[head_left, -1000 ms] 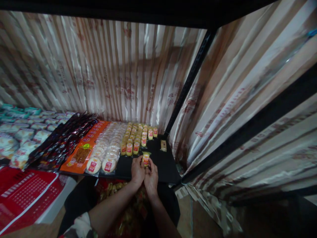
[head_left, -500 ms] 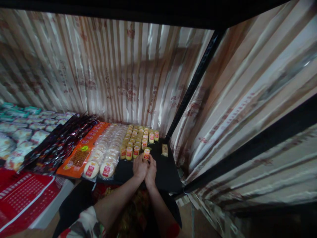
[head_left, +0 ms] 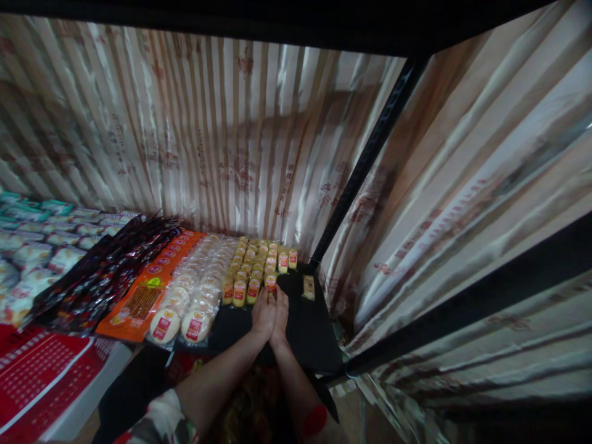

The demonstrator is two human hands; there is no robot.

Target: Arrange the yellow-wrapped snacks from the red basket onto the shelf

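A yellow individually wrapped snack cake with a red label [head_left: 271, 282] is held just beyond the fingertips, on the side towards the back edge of the black shelf [head_left: 308, 339]. Its long axis is pointed roughly from the shelf's front edge to its back edge, nearly in line with the fingers; whether it is lying flat or tilted up cannot be told. It is placed at the near end of a column in the block of matching yellow snack cakes [head_left: 244, 271], just beside the front cake of the next column to the left.

The near end of the cake is met by both hands at once, so neither is clearly nearer. The left hand [head_left: 263, 317] is set on its left side and the right hand [head_left: 280, 316] on its right, the two pressed together. The fingers of both are bent inward and appear to be closed on the cake (the exact contact is hidden by the knuckles).

To the right, black surface is left bare as far as a lone pale wrapped bar [head_left: 308, 287], which is set apart near the shelf's back right corner.
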